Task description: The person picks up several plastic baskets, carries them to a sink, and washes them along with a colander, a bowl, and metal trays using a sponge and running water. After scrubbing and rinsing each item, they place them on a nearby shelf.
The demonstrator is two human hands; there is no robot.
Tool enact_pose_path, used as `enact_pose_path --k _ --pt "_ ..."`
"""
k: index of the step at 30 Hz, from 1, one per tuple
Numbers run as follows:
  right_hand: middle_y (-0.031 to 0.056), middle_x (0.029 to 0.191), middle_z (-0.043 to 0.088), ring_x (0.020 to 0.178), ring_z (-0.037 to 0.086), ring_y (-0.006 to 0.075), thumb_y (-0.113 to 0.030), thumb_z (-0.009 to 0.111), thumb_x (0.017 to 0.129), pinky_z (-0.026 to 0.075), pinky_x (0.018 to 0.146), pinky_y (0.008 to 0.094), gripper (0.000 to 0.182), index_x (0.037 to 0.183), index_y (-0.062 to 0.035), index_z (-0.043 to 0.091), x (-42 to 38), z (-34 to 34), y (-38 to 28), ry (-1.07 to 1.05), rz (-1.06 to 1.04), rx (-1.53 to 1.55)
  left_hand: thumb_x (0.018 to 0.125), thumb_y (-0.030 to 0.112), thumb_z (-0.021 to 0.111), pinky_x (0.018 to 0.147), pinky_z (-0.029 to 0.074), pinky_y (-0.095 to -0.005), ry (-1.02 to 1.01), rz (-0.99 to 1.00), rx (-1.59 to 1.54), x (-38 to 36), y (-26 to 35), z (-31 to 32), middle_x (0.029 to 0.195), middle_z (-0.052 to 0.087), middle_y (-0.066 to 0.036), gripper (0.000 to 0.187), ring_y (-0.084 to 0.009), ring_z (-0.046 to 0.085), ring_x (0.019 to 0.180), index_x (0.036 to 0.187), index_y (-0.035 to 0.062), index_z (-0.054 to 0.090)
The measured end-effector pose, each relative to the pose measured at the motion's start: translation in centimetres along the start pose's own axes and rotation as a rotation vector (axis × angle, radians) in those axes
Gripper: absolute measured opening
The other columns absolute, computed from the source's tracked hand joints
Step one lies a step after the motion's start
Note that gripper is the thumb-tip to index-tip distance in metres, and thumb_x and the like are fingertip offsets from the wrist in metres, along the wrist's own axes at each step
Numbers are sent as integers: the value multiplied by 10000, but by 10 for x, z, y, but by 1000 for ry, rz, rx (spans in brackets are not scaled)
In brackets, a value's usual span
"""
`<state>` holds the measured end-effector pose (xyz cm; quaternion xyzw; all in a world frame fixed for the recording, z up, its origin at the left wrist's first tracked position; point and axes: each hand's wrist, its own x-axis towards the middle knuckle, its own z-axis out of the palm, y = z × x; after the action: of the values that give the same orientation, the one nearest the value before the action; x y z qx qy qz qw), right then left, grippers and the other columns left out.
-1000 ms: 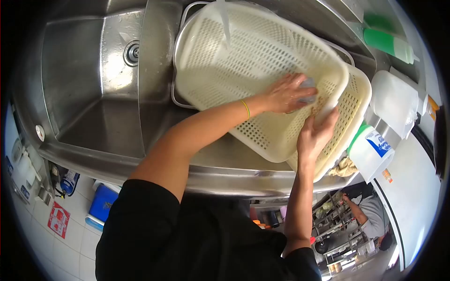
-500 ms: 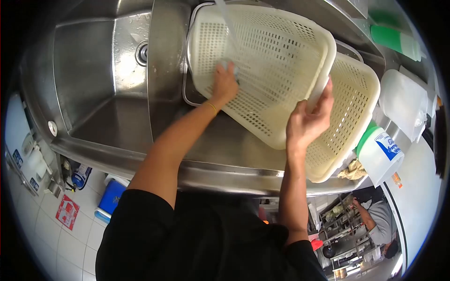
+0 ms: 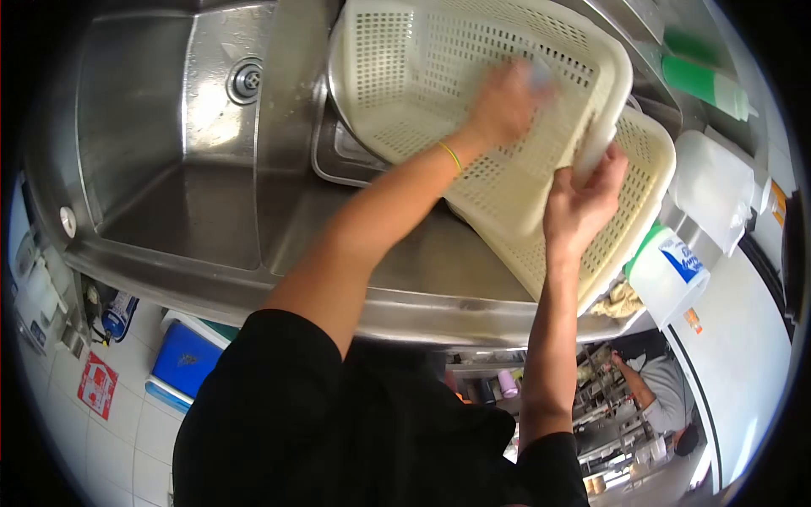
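Observation:
A cream perforated plastic basket (image 3: 623,72) lies tilted over the right sink basin. My right hand (image 3: 583,198) is closed around its near right rim, thumb on top. Inside the basket, against its holed wall, my left hand (image 3: 500,106) is smeared by motion. A small pale bluish thing (image 3: 538,78) shows at its fingertips, too blurred to name. Under the first basket rests a second cream basket (image 3: 646,165), leaning on the sink's right side. Part of a metal tray (image 3: 338,169) shows below them in the basin.
The left sink basin (image 3: 135,169) has a drain (image 3: 245,80). On the right stand a white tub with a green rim (image 3: 667,269), a crumpled tan cloth (image 3: 621,300) and a green bottle (image 3: 701,84). Another person (image 3: 663,393) works in the background, lower right.
My left hand has swept right and up across the basket's inside. The held basket and my right hand have shifted slightly right in view. The water stream seen earlier no longer shows.

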<state>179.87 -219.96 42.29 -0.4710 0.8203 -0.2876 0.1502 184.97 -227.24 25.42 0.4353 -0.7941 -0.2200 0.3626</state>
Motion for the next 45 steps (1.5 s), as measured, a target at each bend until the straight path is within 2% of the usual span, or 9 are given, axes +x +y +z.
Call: enact_pose_path --k 3,6,8,17,20,22,29,36,45 --pt "145 995 612 883 614 188 116 511 699 470 795 276 445 1131 21 464 -15 2 4 8 -30 -82 829 156 562 816 443 -466 80 -958 -498 0 -86 -10 1072 473 -182 327 -365 549 928 1154 144 530" --pt "146 959 621 886 621 187 106 499 706 471 799 277 439 1135 20 461 -24 4 9 15 -6 16 820 197 606 844 431 -447 -247 -655 -97 -39 -170 -5 1118 473 -205 392 -386 529 979 1187 114 494" --pt "157 918 608 812 614 230 103 485 686 478 760 297 505 1184 24 456 -27 5 2 -21 47 56 792 168 632 866 415 -436 298 -1096 -534 -20 -115 -40 1159 449 -228 457 -406 506 1014 1214 105 469" --pt "251 760 572 657 622 363 62 530 669 491 612 412 605 1259 30 398 -26 10 -45 -127 -45 -93 688 60 666 828 391 -469 574 -202 -546 64 44 -72 1063 388 -195 557 -402 448 957 1215 111 495" --pt "246 865 620 776 659 342 61 528 673 505 686 382 542 1211 21 467 -19 -3 -45 -128 -29 1 684 75 657 825 393 -467 536 -242 -428 68 33 -78 1073 394 -192 550 -397 456 956 1209 161 517" --pt "236 942 628 855 656 316 66 515 679 505 718 357 490 1168 28 499 -10 -16 -36 -105 -48 62 691 52 624 839 405 -469 440 218 -65 60 -15 -58 1085 416 -172 574 -377 475 941 1226 233 520" --pt "212 1269 525 1175 530 279 138 493 649 443 922 307 416 1050 57 566 -2 -9 -16 29 -485 335 747 4 565 926 405 -439 -432 -143 342 -42 -130 -49 1210 427 -195 599 -387 469 1073 1304 196 454" --pt "241 1286 492 1194 494 365 151 518 643 425 964 374 334 947 14 504 6 30 -4 71 -513 416 801 285 619 915 386 -465 -375 -631 144 -114 -72 -1 1133 473 -224 539 -397 458 1057 1290 150 436" --pt "247 1325 451 1228 468 339 151 489 670 400 978 368 291 936 35 497 22 24 -13 8 -553 261 799 258 598 830 418 -472 -3 -436 -922 -29 80 -26 1097 529 -180 395 -344 500 1028 1153 107 509"
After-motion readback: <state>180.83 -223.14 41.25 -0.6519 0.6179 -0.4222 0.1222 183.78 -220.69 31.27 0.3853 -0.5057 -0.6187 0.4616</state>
